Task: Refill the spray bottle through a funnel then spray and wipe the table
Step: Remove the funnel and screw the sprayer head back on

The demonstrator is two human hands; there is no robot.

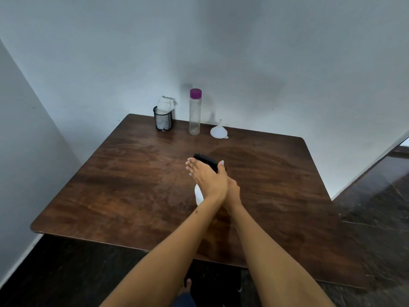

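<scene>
The spray bottle has a black trigger head [204,160] and a white body [198,195], and it is held tilted above the middle of the brown table [124,173]. My left hand [205,177] lies over the head, fingers stretched along its left side and thumb on its right. My right hand [233,191] crosses under the left at the bottle's neck and is mostly hidden. A clear bottle with a purple cap [195,111] stands upright at the back. The white funnel [218,130] rests mouth down just to the right of it.
A black mesh cup [163,119] stuffed with white cloth or paper stands at the back left, near the wall corner. The table's front edge is close to my body. Dark floor lies to the right and in front, and my foot shows below.
</scene>
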